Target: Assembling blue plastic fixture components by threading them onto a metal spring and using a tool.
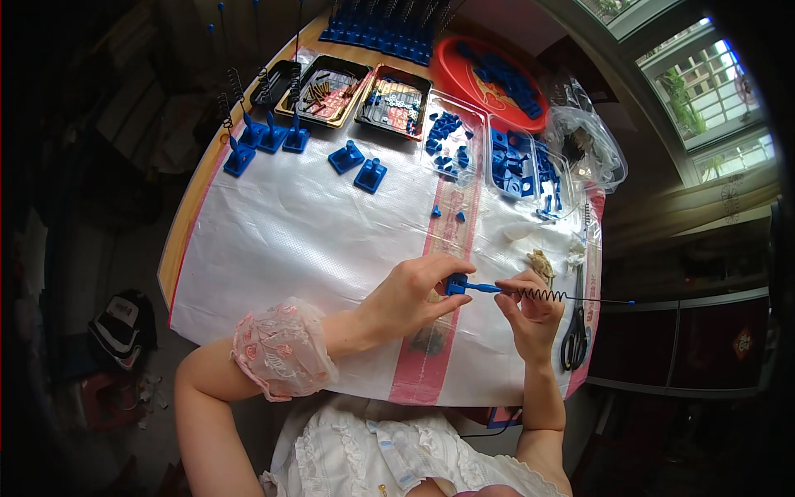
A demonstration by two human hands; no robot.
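Between thumb and fingers, my left hand [402, 291] grips a small blue plastic base [455, 284]. A tapered blue stem [484, 287] points right from that base. Onto the stem's far end joins a black coiled wire [551, 295], which runs on as a straight tip with a small blue end. My right hand [532, 319] pinches the coil where it meets the stem; its fingers partly hide the joint. The whole piece lies nearly level above the white sheet [331, 240]. Below the wire's tip, black scissors [573, 340] rest at the sheet's right side.
Blue stands with coiled wires [238, 157] stand back left, near two loose blue bases [370, 176]. Black trays [396, 99], clear boxes [512, 161] of blue parts and a red basin [447, 66] line the back. A plastic bag [592, 141] sits back right.
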